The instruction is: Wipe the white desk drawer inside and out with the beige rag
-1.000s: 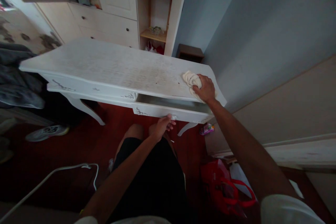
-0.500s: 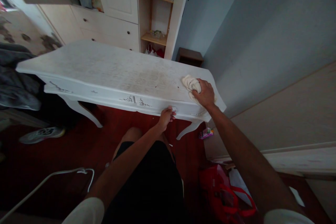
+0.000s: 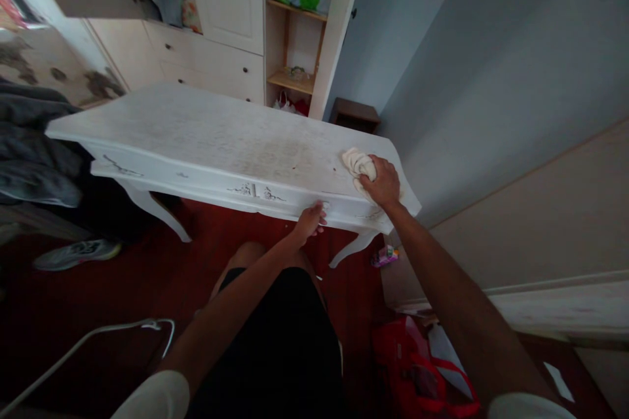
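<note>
A white table (image 3: 206,124) with drawers and dark smudges on its top stands before me. Near its right end, my right hand (image 3: 384,182) presses a bunched cream cloth (image 3: 360,163) against the tabletop by the front edge. Lower down, my left hand (image 3: 310,220) has its fingers closed on the knob (image 3: 325,205) of the right drawer (image 3: 339,207). Most of that knob is hidden by the fingers. Carved ornaments (image 3: 255,191) decorate the drawer fronts.
Behind the table stands a white cabinet (image 3: 228,6) with open shelves. A grey wall (image 3: 442,91) closes off the right. On the floor lie a red bag (image 3: 400,360), a shoe (image 3: 76,254), a white cable (image 3: 93,334) and a small pink box (image 3: 384,256). Dark clothing (image 3: 37,144) hangs at left.
The camera view has shifted slightly, so the table's left end sits a little further right and lower. Both hands keep their holds on knob and cloth. The drawer front looks slightly further in.
</note>
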{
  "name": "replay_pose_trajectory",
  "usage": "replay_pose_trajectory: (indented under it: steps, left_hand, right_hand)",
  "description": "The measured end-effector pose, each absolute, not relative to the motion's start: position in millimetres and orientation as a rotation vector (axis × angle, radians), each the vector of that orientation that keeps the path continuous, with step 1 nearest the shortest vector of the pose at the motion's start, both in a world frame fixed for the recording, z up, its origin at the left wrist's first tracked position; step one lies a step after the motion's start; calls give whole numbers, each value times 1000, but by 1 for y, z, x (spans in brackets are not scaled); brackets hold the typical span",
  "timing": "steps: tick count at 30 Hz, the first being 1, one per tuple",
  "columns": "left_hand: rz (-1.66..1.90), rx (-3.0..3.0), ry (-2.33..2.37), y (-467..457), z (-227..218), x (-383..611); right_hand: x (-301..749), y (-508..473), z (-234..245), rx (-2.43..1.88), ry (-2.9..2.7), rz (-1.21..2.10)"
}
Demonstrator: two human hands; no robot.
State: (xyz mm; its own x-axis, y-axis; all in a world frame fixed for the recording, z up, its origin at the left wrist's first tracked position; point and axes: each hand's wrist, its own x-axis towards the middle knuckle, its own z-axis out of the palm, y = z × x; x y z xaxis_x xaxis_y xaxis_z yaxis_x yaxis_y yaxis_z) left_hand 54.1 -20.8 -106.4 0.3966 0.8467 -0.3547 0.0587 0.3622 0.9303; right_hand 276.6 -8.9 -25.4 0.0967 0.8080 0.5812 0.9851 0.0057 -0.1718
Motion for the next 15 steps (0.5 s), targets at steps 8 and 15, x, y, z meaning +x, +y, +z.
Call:
replay_pose_trajectory:
  steps: [8,15]
  left_hand:
    - [976,1585,956,14,-20,-19]
    - [1188,1870,1378,97,-6,-61]
  right_hand:
    - [275,-10,-26,-1854,-1738,-459]
    - [272,-11,-26,-1843,-1727,-481]
